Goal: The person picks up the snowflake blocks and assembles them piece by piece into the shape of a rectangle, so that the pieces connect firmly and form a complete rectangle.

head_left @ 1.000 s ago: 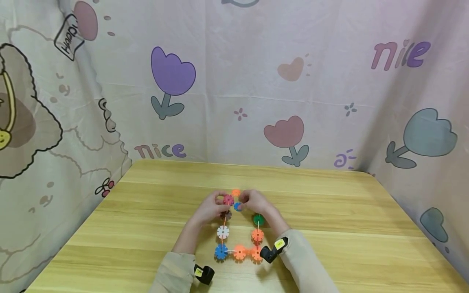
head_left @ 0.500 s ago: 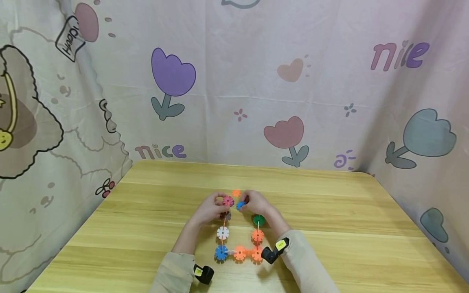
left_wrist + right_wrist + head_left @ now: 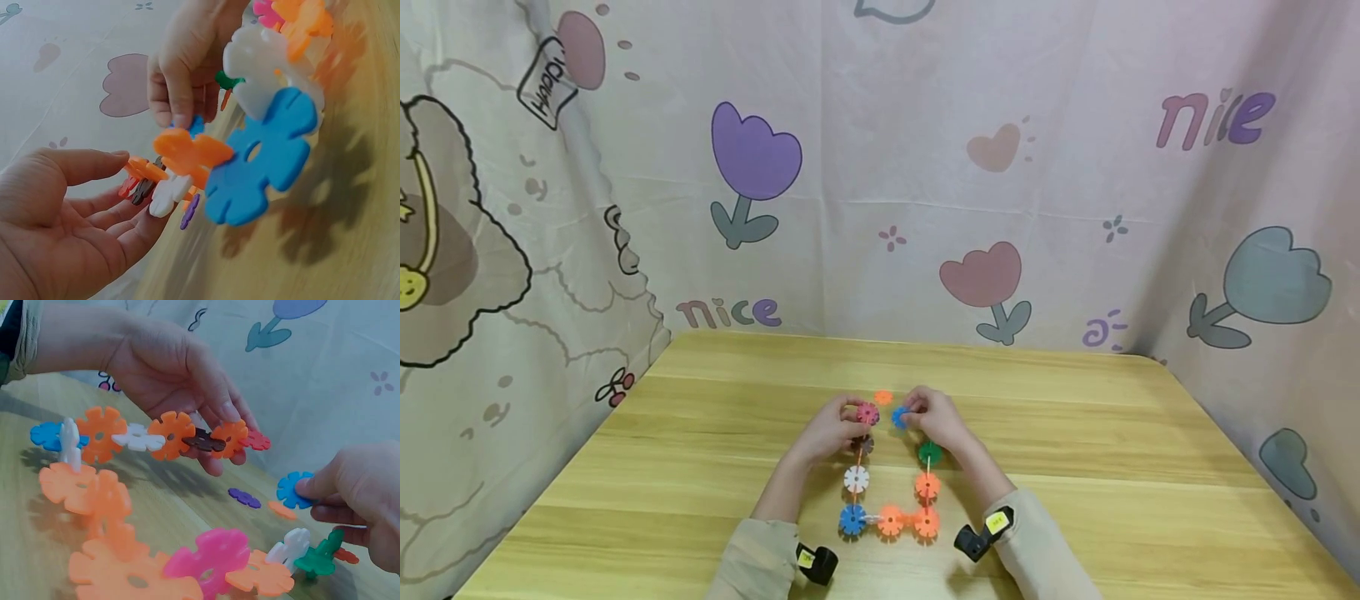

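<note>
A chain of interlocking plastic snowflake discs lies on the table in a U shape, with a blue corner disc [image 3: 852,520] at the near left. My left hand [image 3: 169,381] pinches an orange disc [image 3: 229,439] close to the chain's left end, where a red disc [image 3: 256,440] sticks out beyond the thumb. Between thumb and fingers, my right hand [image 3: 369,494] holds a single blue disc [image 3: 294,489], apart from the chain. Below that hand is the chain's right end, with a green disc [image 3: 320,555] and a red-orange one [image 3: 346,555].
Two loose discs, a purple one [image 3: 244,498] and an orange one [image 3: 281,509], lie on the wooden table [image 3: 1075,433] between the chain's ends. A printed curtain [image 3: 865,167] hangs behind the table. Each sleeve carries a small black camera [image 3: 817,565].
My right hand has shifted right with the blue disc, away from the left end of the chain, and the disc has turned. The left hand stays in about the same place.
</note>
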Tool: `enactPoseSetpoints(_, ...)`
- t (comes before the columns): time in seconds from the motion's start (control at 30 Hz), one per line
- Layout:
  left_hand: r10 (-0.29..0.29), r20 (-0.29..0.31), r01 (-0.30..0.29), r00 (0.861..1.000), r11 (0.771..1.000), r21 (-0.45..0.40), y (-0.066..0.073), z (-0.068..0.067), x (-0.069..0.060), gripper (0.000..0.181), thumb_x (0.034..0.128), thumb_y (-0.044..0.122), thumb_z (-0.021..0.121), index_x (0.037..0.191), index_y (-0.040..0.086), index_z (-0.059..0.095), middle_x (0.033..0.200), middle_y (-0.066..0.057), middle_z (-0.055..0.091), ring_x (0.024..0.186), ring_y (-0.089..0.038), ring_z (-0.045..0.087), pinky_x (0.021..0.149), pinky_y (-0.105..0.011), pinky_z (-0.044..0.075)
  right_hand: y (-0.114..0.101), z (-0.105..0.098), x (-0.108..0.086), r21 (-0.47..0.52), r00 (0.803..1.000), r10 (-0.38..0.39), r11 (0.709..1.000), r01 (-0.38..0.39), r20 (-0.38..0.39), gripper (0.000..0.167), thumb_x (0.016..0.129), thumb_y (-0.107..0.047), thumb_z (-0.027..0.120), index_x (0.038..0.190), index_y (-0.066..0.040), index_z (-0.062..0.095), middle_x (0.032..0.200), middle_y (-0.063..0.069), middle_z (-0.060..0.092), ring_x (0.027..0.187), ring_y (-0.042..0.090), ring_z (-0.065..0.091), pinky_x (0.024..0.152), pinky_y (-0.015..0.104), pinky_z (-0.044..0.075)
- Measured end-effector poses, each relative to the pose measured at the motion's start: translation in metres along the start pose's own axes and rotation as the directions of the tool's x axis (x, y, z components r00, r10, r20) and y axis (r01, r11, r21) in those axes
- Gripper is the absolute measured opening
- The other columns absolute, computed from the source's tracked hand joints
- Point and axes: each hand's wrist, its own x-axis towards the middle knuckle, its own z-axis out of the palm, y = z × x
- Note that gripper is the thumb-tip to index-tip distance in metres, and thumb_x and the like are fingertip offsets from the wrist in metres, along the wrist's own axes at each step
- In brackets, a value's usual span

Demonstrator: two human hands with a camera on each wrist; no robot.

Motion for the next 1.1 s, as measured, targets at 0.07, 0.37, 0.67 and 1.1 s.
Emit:
enactPoseSetpoints(0.07,0.003,0.01,-0.003,1.0,1.0,-0.003,0.0,0.0,0.0,0.045,0.088,0.002,0.058,0.128,-0.008,0.04,0.105,-0.023,0.057,0.079,-0.022,0.061,0.068,-0.035,0.053,-0.002,-0.001,-0.003,0.033,1.0,-0.001,0.999,0.001,-0.02,0.014,0.083,0.0,0.065,0.097,0.0,0.063,0.079,0.002,0.058,0.073,0.016,0.053,0.063,0.027,0.045)
enactPoseSetpoints(0.37,0.047,0.049,-0.049,0.998,0.998,0.043,0.002,-0.001,0.0,0.053,0.0891,0.001,0.055,0.137,-0.008,0.035,0.111,-0.025,0.054,0.08,-0.021,0.061,0.069,-0.034,0.053,-0.007,-0.004,-0.011,0.136,0.999,0.007,0.991,0.0,-0.046,0.013,0.085,-0.002,0.064,0.098,0.001,0.065,0.078,0.005,0.062,0.07,0.019,0.054,0.057,0.025,0.043)
enactPoseSetpoints(0.67,0.061,0.017,-0.062,0.998,0.994,0.084,0.002,0.003,0.0,0.05,0.0875,0.004,0.059,0.134,-0.004,0.043,0.105,-0.019,0.055,0.078,-0.021,0.06,0.068,-0.033,0.052,-0.01,0.0,-0.016,0.162,0.994,0.039,0.987,-0.022,-0.101,0.008,0.086,-0.004,0.064,0.093,-0.002,0.065,0.074,0.003,0.06,0.067,0.026,0.052,0.053,0.022,0.039)
enactPoseSetpoints(1.1,0.102,0.031,-0.104,0.994,0.99,0.092,0.004,0.008,0.0,0.049,0.0877,0.004,0.06,0.132,-0.009,0.043,0.1,-0.018,0.058,0.077,-0.019,0.06,0.067,-0.032,0.052,-0.015,0.003,-0.019,0.192,0.992,-0.013,0.981,0.038,-0.127,0.007,0.086,-0.001,0.063,0.093,0.002,0.064,0.076,0.011,0.064,0.069,0.031,0.059,0.06,0.038,0.051)
